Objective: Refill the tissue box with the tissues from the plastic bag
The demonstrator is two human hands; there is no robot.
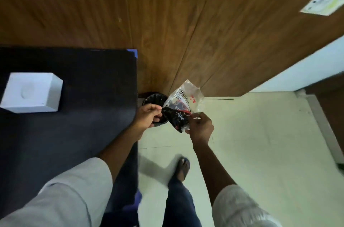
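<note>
In the head view, the plastic bag (pixel 183 105) is pinched by the left hand (pixel 149 115) and the right hand (pixel 202 128), just above the bin (pixel 155 99). It looks empty and should be dropped straight in. The tissue box (pixel 31 94) is left on the table (pixel 89 124), far from the bin.

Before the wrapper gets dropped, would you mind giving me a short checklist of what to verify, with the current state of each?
1. Plastic bag held by both hands: ok, the left hand and right hand each pinch it.
2. Bag emptied of tissues: ok as far as it shows, it looks flat and crumpled.
3. Bag over the bin: not ok, it hangs mostly to the bin's right, over the floor.
4. Bin opening free: cannot tell, the left hand covers part of it.
5. Tissue box closed and upright on the dark table: ok.
6. Tissues inside the box: cannot tell, nothing shows through its top.
</note>
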